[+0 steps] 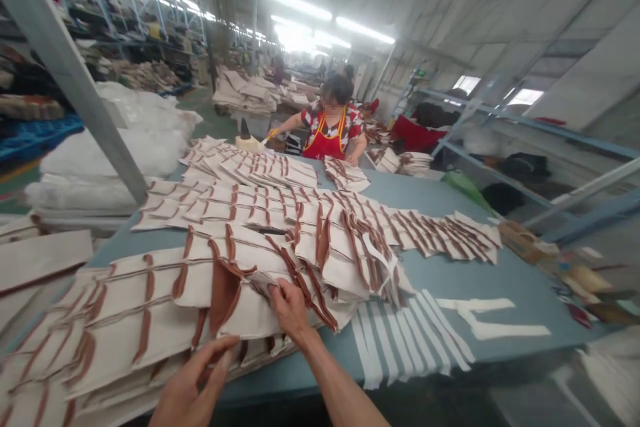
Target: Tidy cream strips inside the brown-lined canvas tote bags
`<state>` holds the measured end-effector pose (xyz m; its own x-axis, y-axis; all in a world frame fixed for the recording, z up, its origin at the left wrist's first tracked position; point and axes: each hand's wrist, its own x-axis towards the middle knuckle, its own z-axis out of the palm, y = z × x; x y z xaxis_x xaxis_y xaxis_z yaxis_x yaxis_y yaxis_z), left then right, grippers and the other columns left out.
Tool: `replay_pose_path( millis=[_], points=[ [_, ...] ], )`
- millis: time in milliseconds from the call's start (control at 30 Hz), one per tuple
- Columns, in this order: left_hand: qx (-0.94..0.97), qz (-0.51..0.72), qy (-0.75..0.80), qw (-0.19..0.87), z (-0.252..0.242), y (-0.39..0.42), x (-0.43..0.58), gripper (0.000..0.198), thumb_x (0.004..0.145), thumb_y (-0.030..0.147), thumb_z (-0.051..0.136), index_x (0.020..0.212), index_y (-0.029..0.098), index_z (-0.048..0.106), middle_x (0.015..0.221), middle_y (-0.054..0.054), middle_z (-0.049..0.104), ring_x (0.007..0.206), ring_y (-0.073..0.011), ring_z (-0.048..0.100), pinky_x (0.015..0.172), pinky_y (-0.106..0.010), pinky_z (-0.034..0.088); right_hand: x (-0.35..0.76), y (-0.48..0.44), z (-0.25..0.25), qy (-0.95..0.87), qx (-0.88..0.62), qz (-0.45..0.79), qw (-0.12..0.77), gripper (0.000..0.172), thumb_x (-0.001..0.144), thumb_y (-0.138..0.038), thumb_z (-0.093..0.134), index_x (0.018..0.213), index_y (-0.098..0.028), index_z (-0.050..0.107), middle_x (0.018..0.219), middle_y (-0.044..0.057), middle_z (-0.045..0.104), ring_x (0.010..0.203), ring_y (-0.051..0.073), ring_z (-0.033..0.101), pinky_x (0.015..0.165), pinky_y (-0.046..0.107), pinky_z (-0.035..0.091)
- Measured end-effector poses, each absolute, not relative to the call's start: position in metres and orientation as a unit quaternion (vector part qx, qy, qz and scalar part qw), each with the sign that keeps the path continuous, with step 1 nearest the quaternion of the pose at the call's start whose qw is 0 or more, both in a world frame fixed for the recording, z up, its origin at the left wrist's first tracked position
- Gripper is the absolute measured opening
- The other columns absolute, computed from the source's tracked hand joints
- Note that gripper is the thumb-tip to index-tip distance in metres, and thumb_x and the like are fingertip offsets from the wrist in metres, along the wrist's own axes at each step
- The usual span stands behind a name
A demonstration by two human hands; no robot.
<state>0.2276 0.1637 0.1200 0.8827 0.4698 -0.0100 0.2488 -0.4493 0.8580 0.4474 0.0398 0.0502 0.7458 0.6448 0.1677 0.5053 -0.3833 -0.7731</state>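
Observation:
My right hand pinches the raised edge of a cream fabric piece with brown trim on the near pile. Its thumb lies on top of the cloth. The brown inner side of a neighbouring piece shows just left of it. My left hand is at the pile's front edge, thumb and forefinger apart, fingertips at the piece's lower corner; whether they touch is unclear. Overlapping rows of similar cream and brown pieces spread around both hands. Right of them, a loose white strip lies over the stack.
White strips lie side by side on the blue-green table, with more strips to the right. Across the table a co-worker in a red apron holds a yellow-handled brush. A metal post slants at left; a cardboard box is at right.

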Motion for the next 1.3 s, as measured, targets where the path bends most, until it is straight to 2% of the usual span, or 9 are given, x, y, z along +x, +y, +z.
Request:
replay_pose_path(
  millis=[133,200,300,433,700,933,1033,1200,1300],
  points=[
    [0.862,0.129,0.183,0.455,0.161,0.143,0.252,0.039,0.109,0.047,0.052,0.118,0.021,0.079,0.107,-0.007,0.090,0.092,-0.0230,0.088,0.081,-0.025,0.070,0.446,0.037,0.046,-0.324,-0.810,0.115,0.476,0.026,0.110,-0.040,0.071,0.116,-0.015,0.073,0.105,0.004,0.076,0.086,0.019,0.075,0.078,0.036,0.066],
    [0.904,0.137,0.132,0.384,0.171,0.134,0.269,0.039,0.113,0.039,0.044,0.130,0.020,0.074,0.121,-0.009,0.088,0.105,-0.0212,0.086,0.090,-0.026,0.069,0.445,0.036,0.048,-0.322,-0.803,0.123,0.486,0.026,0.110,-0.040,0.071,0.116,-0.015,0.073,0.105,0.004,0.076,0.086,0.019,0.075,0.078,0.036,0.066],
    [0.948,0.129,0.074,0.283,0.165,0.136,0.296,0.040,0.109,0.029,0.049,0.142,0.018,0.069,0.150,-0.014,0.075,0.141,-0.0284,0.069,0.122,-0.044,0.055,0.451,0.033,0.054,-0.327,-0.802,0.122,0.485,0.026,0.109,-0.040,0.072,0.114,-0.015,0.074,0.104,0.003,0.076,0.085,0.019,0.075,0.077,0.035,0.066],
    [0.964,0.085,0.125,0.218,0.132,0.157,0.314,0.030,0.099,0.011,0.060,0.124,0.010,0.077,0.144,-0.025,0.074,0.133,-0.0426,0.071,0.115,-0.064,0.057,0.481,0.030,0.068,-0.283,-0.829,0.068,0.477,0.026,0.109,-0.040,0.072,0.117,-0.015,0.073,0.107,0.004,0.076,0.086,0.019,0.074,0.078,0.036,0.066],
    [0.966,0.036,0.176,0.184,0.113,0.153,0.315,0.039,0.103,0.018,0.073,0.142,0.013,0.068,0.146,-0.017,0.071,0.135,-0.0359,0.068,0.113,-0.060,0.057,0.503,0.045,0.121,-0.258,-0.854,-0.040,0.450,0.028,0.111,-0.043,0.068,0.102,-0.016,0.071,0.089,0.000,0.071,0.072,0.015,0.067,0.071,0.031,0.060],
    [0.921,0.005,0.290,0.261,0.111,0.187,0.349,0.037,0.112,0.037,0.065,0.143,0.017,0.066,0.115,-0.008,0.079,0.104,-0.0272,0.079,0.098,-0.052,0.065,0.506,0.063,0.241,-0.359,-0.820,-0.127,0.426,0.025,0.104,-0.031,0.056,0.083,-0.023,0.067,0.075,0.002,0.069,0.072,0.020,0.062,0.068,0.030,0.040],
    [0.888,-0.006,0.326,0.325,0.109,0.209,0.363,0.036,0.109,0.039,0.069,0.138,0.018,0.068,0.124,-0.010,0.077,0.105,-0.0264,0.078,0.095,-0.050,0.066,0.496,0.042,0.299,-0.360,-0.811,-0.180,0.426,0.025,0.106,-0.034,0.051,0.088,-0.024,0.066,0.075,0.003,0.069,0.070,0.020,0.060,0.068,0.031,0.038],
    [0.830,-0.008,0.352,0.433,0.107,0.221,0.373,0.035,0.109,0.039,0.070,0.136,0.017,0.068,0.120,-0.009,0.077,0.092,-0.0220,0.077,0.082,-0.041,0.068,0.472,-0.019,0.362,-0.315,-0.817,-0.231,0.425,0.048,0.106,-0.052,0.055,0.067,-0.027,0.042,0.052,-0.006,0.044,0.048,0.015,0.041,0.049,0.028,0.030],
    [0.812,0.036,0.339,0.473,0.110,0.215,0.365,0.032,0.109,0.038,0.070,0.133,0.016,0.069,0.110,-0.006,0.078,0.081,-0.0189,0.076,0.074,-0.037,0.068,0.462,-0.064,0.356,-0.304,-0.827,-0.181,0.436,0.048,0.107,-0.062,0.056,0.073,-0.028,0.061,0.051,-0.003,0.056,0.043,0.018,0.049,0.041,0.029,0.034]
  ],
)
